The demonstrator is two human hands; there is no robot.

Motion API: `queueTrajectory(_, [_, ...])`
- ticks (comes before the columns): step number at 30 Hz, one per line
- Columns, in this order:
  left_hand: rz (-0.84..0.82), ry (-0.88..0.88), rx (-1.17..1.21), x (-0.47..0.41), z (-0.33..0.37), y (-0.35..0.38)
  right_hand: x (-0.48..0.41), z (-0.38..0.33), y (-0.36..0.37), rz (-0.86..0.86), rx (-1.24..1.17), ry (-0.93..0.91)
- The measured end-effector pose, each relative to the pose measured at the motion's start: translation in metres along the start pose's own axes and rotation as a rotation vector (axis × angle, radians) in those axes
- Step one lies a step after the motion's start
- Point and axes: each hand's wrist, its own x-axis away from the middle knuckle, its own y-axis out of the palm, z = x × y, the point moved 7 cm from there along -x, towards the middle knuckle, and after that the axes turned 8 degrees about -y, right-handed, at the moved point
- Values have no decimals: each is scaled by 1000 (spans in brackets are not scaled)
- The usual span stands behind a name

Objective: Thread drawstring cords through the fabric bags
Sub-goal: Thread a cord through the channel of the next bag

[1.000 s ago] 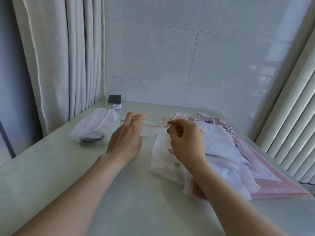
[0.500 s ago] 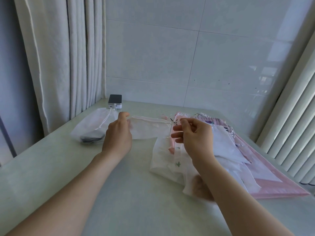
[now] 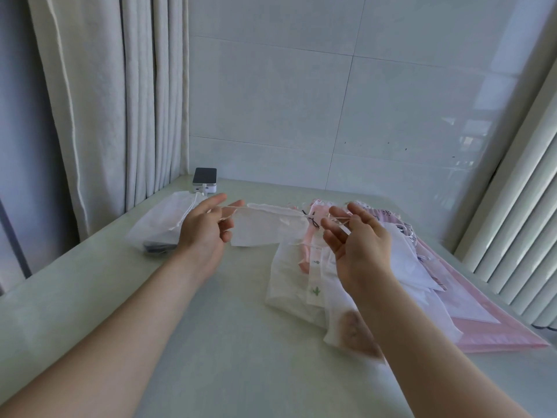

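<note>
So the small white bag [image 3: 262, 229] is hanging in the air between both hands, above the far part of the pale green worktop [image 3: 211, 342]. It's now spread flat along its drawstring cord [image 3: 236, 208]; a second ago it was scrunched up between two close-set fists. The left hand [image 3: 203, 233] and right hand [image 3: 360, 248] have pulled apart and their fingers have fanned out, each with an end of the cord caught among them. To me that says the cord is through the channel and this one's basically done. The fabric looks thin, matte and floppy, the cord skinny and pale. The waiting pile of white and pink bags [image 3: 301, 285] sits under the right hand, and a filled pouch [image 3: 159, 224] lies just left.
</note>
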Motion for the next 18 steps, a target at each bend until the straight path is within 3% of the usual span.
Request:
queueTrajectory(6, [163, -107, 213, -5, -7, -12, 1, 2, -4, 84, -44, -1])
queueTrajectory(9, [151, -166, 387, -5, -8, -14, -2, -8, -2, 8, 295, -170])
queueTrajectory(12, [159, -173, 580, -6, -6, -16, 2, -20, 11, -135, 824, -445])
queueTrajectory(14, [199, -110, 460, -9, -2, -20, 8, -18, 23, -278, 1160, -630])
queueTrajectory(18, [220, 227, -185, -5, 22, -17, 22, -1, 35, -527, 1542, -910])
